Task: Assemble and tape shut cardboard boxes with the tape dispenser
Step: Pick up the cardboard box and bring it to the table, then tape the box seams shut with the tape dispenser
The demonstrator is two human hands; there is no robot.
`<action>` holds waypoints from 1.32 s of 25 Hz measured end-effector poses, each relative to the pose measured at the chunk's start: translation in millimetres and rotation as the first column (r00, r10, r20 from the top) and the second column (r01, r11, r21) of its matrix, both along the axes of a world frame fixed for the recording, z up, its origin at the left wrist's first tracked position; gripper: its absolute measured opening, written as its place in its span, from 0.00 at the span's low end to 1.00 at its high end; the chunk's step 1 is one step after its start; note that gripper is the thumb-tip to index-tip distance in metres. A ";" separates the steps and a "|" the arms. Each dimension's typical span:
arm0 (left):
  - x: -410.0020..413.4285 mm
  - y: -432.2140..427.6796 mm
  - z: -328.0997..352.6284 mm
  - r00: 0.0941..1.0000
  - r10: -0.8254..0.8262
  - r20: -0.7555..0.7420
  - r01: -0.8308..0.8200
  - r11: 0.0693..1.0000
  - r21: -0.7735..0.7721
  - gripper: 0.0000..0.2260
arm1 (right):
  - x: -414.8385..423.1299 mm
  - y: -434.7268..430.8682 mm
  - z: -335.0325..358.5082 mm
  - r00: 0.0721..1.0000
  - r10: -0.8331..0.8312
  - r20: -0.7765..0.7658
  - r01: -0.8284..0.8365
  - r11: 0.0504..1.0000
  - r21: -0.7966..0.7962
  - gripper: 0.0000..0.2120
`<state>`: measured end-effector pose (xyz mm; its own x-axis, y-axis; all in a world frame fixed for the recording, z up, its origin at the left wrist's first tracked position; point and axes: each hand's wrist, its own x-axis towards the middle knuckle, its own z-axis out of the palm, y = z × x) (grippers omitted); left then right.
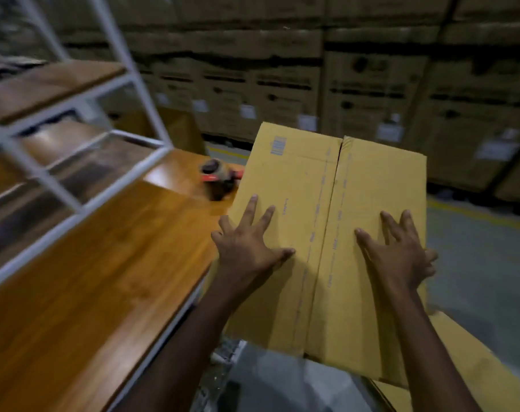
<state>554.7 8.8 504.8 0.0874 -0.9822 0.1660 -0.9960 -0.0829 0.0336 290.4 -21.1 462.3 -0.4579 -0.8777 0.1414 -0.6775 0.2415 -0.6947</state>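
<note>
A yellow-brown cardboard box stands at the right end of the wooden table, its two top flaps folded down and meeting along a middle seam. My left hand lies flat with spread fingers on the left flap. My right hand presses flat on the right flap near the box's right edge. A red and black tape dispenser lies on the table just left of the box's far corner, apart from both hands.
The wooden table runs along the left, with a white metal shelf frame over it. Stacked brown cartons fill the background. Flat yellow cardboard lies at lower right on the grey floor.
</note>
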 end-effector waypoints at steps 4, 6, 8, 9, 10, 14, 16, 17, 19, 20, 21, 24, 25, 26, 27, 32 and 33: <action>135.6 77.5 25.7 0.937 0.340 -0.087 -0.337 0.941 0.044 0.44 | 162.2 -22.7 39.5 0.943 0.328 -0.060 -0.332 0.941 -0.071 0.33; 184.3 118.7 24.7 0.851 0.497 -0.168 -0.487 0.867 0.104 0.44 | 238.5 -24.3 50.0 0.873 0.477 -0.098 -0.485 0.869 -0.096 0.32; 217.3 153.5 15.5 0.751 0.623 -0.220 -0.602 0.782 0.161 0.44 | 303.0 -26.5 47.4 0.759 0.645 -0.084 -0.650 0.757 -0.067 0.31; 228.4 169.9 10.0 0.702 0.677 -0.223 -0.651 0.736 0.184 0.44 | 333.2 -30.9 40.1 0.669 0.741 -0.062 -0.743 0.668 -0.035 0.30; 234.5 183.2 4.6 0.658 0.720 -0.220 -0.690 0.694 0.207 0.43 | 358.2 -36.4 31.7 0.568 0.822 -0.036 -0.823 0.568 -0.011 0.31; 232.4 211.1 -18.6 0.568 0.796 -0.208 -0.749 0.605 0.271 0.37 | 437.3 -46.4 24.5 0.216 0.976 0.005 -0.971 0.214 0.103 0.24; 230.2 196.9 -22.5 0.637 0.747 -0.190 -0.707 0.665 0.241 0.36 | 464.9 -54.7 33.0 0.070 0.998 0.003 -0.993 0.070 0.094 0.25; 230.1 183.4 -20.0 0.710 0.682 -0.175 -0.647 0.730 0.222 0.36 | 473.8 -57.2 38.6 0.003 1.000 0.028 -0.997 0.001 0.078 0.25; 224.5 150.0 -10.1 0.863 0.496 -0.097 -0.465 0.854 0.233 0.37 | 481.4 -72.6 40.2 -0.071 0.996 0.059 -0.996 -0.074 0.046 0.22; 217.2 133.4 -6.3 0.914 0.402 -0.049 -0.376 0.888 0.264 0.38 | 479.8 -83.3 38.7 -0.070 0.997 0.045 -0.997 -0.071 0.029 0.21; 208.2 118.6 -5.2 0.947 0.321 -0.009 -0.305 0.907 0.290 0.40 | 474.1 -92.9 37.7 -0.032 0.999 0.002 -0.999 -0.032 0.030 0.20; 179.5 78.8 -13.6 0.969 0.244 0.037 -0.241 0.907 0.346 0.46 | 447.3 -139.1 26.7 0.084 0.976 -0.199 -0.991 0.103 0.086 0.18; 173.8 65.8 -18.5 0.960 0.280 0.016 -0.267 0.895 0.357 0.47 | 436.4 -155.9 22.0 0.116 0.965 -0.236 -0.986 0.141 0.089 0.17; 170.0 53.5 -21.4 0.942 0.335 -0.008 -0.310 0.880 0.359 0.47 | 424.8 -171.6 16.1 0.148 0.957 -0.248 -0.981 0.174 0.086 0.17; 167.7 40.9 -23.7 0.919 0.394 -0.020 -0.362 0.862 0.354 0.46 | 412.5 -186.5 10.7 0.178 0.951 -0.251 -0.975 0.206 0.088 0.17; 174.6 -21.5 -31.0 0.802 0.597 -0.019 -0.568 0.772 0.285 0.43 | 355.7 -253.7 -25.0 0.276 0.901 -0.333 -0.937 0.330 0.116 0.21; 178.3 -34.4 -29.7 0.774 0.632 -0.028 -0.600 0.748 0.284 0.43 | 345.2 -263.1 -31.1 0.293 0.894 -0.339 -0.927 0.353 0.129 0.22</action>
<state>733.0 -25.7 475.1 0.6905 -0.7129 -0.1225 -0.7146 -0.6985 0.0367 635.6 -284.2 431.2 0.7125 -0.6798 0.1740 -0.5855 -0.7126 -0.3866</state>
